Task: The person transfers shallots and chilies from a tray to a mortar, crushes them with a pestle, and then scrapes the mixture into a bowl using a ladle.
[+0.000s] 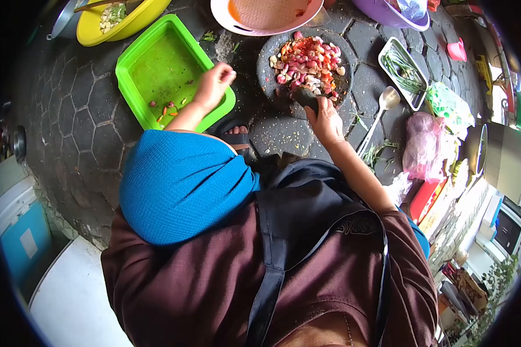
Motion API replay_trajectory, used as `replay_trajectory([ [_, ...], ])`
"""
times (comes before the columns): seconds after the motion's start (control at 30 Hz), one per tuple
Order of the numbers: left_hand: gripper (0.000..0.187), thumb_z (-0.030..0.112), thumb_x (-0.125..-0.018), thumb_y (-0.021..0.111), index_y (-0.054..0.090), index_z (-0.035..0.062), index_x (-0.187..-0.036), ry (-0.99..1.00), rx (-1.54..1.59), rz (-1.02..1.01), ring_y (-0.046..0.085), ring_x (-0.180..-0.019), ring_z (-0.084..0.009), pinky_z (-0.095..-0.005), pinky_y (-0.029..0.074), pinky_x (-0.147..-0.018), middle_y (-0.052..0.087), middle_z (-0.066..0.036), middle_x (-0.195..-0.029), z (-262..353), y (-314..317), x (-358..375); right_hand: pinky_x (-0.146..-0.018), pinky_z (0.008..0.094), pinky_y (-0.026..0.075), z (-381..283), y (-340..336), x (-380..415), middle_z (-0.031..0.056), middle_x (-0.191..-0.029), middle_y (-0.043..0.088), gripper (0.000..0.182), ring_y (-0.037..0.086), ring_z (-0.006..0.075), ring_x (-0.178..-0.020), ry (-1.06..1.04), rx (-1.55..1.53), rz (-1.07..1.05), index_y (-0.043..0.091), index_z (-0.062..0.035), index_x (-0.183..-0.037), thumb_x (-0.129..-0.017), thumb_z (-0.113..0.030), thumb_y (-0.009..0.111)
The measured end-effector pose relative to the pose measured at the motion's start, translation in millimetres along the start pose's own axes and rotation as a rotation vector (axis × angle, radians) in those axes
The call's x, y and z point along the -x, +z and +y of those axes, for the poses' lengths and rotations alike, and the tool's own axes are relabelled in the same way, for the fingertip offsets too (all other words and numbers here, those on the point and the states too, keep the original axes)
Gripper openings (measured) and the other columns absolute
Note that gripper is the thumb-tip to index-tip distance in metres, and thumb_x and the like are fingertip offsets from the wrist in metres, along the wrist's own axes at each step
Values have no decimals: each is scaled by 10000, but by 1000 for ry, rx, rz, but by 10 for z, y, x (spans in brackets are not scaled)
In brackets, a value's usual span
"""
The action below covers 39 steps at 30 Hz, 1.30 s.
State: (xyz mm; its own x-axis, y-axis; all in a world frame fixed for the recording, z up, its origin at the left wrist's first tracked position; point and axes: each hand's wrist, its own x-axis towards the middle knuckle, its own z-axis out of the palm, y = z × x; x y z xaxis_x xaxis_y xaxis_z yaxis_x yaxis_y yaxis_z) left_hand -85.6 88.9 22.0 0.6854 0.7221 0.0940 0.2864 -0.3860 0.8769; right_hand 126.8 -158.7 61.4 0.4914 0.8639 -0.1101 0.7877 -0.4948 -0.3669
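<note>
My right hand [327,122] is wrapped round a dark stone pestle [305,99], whose end rests among shallots and chopped chillies [314,62]. These lie heaped in a wide stone mortar [266,61] on the paving. Above the right side of a bright green tray [156,58] is my left hand [214,87], its fingers curled closed. Whether anything is between those fingers I cannot make out. A few small chillies and a shallot [167,110] lie in the tray's near corner.
Beyond the mortar stand a white basin [266,29] and a purple basin [388,20]. A yellow basin [90,29] is at the far left. On the right are a large spoon [381,113], a small tray of green stalks [404,72] and a pink plastic bag [424,144].
</note>
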Motion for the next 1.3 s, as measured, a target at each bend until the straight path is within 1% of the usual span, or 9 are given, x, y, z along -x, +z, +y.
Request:
replay_trajectory([
  [0.17, 127, 137, -851, 634, 585, 24, -880, 132, -77, -194, 544, -659, -169, -294, 452, -626, 566, -80, -800, 327, 302, 32, -625, 504, 504, -83, 131, -315, 251, -953, 561, 387, 614, 433, -757, 65, 59, -13, 436, -32, -1040, -892, -379, 527],
  [0.33, 121, 119, -816, 656, 590, 23, -851, 143, -109, -262, 568, -678, -218, -320, 461, -631, 548, -93, -794, 379, 500, 38, -800, 491, 464, 103, -280, -990, 322, -1051, 576, 466, 588, 451, -936, 172, -146, -191, 475, 6, -1112, -904, -411, 493],
  [0.5, 133, 123, -807, 648, 583, 11, -840, 129, -127, -282, 592, -744, -278, -361, 470, -672, 574, -134, -802, 454, 552, 41, -748, 482, 473, -40, -491, -806, 309, -990, 587, 378, 591, 466, -867, 121, -265, 109, 461, -28, -1129, -912, -331, 525],
  [0.7, 159, 158, -811, 644, 583, 13, -834, 106, -142, -331, 598, -769, -318, -396, 470, -683, 595, -145, -803, 509, 669, 48, -637, 551, 485, -107, 172, -571, 263, -845, 601, 309, 612, 457, -745, 15, 189, 145, 453, -88, -1077, -903, -341, 491],
  [0.8, 148, 141, -810, 632, 572, 17, -866, 197, -184, -328, 601, -795, -335, -411, 475, -699, 603, -150, -820, 481, 814, 1, -673, 544, 465, -8, -41, -813, 288, -782, 609, 323, 609, 448, -781, 180, -56, -56, 472, -79, -1072, -911, -359, 489],
  [0.93, 151, 134, -806, 619, 566, 36, -907, 165, -176, -332, 599, -831, -350, -424, 476, -725, 609, -151, -851, 589, 877, -39, -682, 510, 468, -60, -372, -844, 288, -874, 612, 328, 596, 466, -801, 100, -238, 109, 472, -70, -1120, -908, -313, 529],
  [1.1, 157, 165, -812, 619, 558, 44, -890, 177, -213, -380, 592, -862, -348, -435, 472, -747, 611, -146, -876, 563, 930, -75, -498, 469, 507, -14, 346, -640, 276, -847, 589, 422, 607, 427, -585, -62, 297, 172, 408, -72, -1175, -890, -361, 521],
  [1.23, 153, 163, -814, 613, 563, 48, -901, 206, -259, -394, 594, -876, -349, -439, 474, -744, 613, -148, -881, 598, 972, -103, -624, 495, 506, 84, 19, -917, 256, -836, 618, 414, 630, 408, -744, 85, -4, -130, 428, -72, -1171, -903, -382, 491],
  [1.3, 150, 145, -812, 607, 562, 46, -915, 124, -284, -383, 606, -850, -360, -443, 482, -717, 622, -159, -866, 607, 981, -106, -718, 511, 467, 31, -259, -924, 272, -847, 623, 358, 597, 462, -818, 148, -141, -92, 473, -71, -1154, -909, -329, 513],
])
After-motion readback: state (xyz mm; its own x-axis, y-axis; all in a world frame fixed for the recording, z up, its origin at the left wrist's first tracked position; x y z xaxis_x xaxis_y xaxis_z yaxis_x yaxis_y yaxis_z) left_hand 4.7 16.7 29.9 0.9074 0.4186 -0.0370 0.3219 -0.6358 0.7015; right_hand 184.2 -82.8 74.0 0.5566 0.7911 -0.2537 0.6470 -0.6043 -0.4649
